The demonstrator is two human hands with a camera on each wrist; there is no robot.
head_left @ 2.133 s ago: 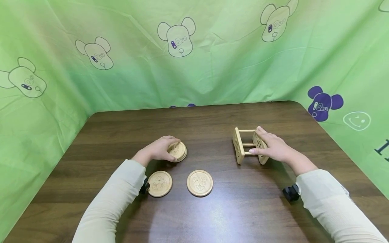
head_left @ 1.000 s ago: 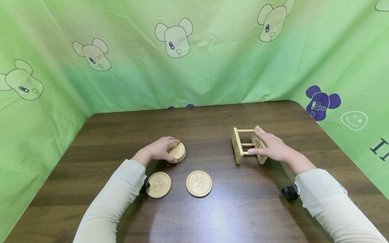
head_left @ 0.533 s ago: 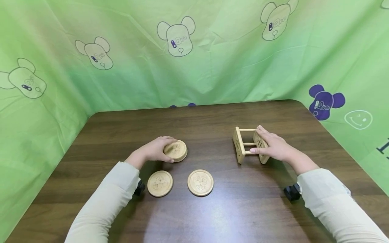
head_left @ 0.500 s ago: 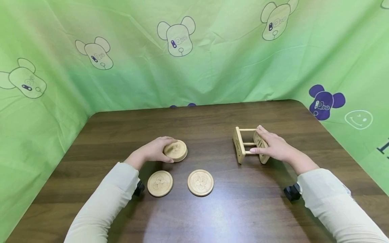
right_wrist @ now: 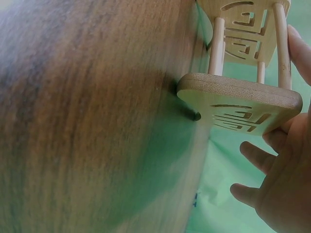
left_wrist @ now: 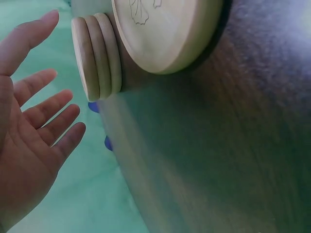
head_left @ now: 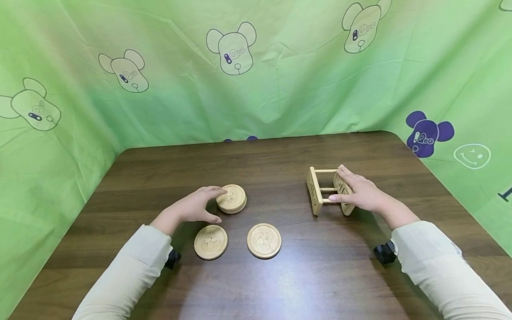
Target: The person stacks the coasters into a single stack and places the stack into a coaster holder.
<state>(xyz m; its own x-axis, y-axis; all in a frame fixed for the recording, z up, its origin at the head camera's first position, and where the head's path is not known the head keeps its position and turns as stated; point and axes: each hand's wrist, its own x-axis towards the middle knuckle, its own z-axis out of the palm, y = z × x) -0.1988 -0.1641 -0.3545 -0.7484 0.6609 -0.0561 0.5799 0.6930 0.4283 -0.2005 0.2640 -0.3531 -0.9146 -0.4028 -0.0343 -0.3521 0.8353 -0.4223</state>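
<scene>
My left hand (head_left: 192, 206) is spread just left of a stack of round wooden coasters (head_left: 232, 198), holding nothing. One fingertip overlaps the stack's edge in the head view, but the left wrist view shows a gap between the fingers and the three stacked coasters (left_wrist: 97, 57). Two single coasters with engraved leaf patterns lie flat nearer the front, a left coaster (head_left: 210, 242) and a right coaster (head_left: 264, 240). At the right, my right hand (head_left: 360, 193) holds the right side panel of a wooden coaster rack (head_left: 314, 195), thumb inside and fingers outside.
A dark wood-grain table (head_left: 304, 275) carries everything. Green printed fabric (head_left: 280, 98) hangs around its back and sides. Black wrist cameras sit under both cuffs, the right camera (head_left: 385, 253) close to the tabletop.
My left hand has let go of the coaster stack and drawn back to the left and toward the front, its fingers spreading. The stack, single coasters, rack and right hand stay put.
</scene>
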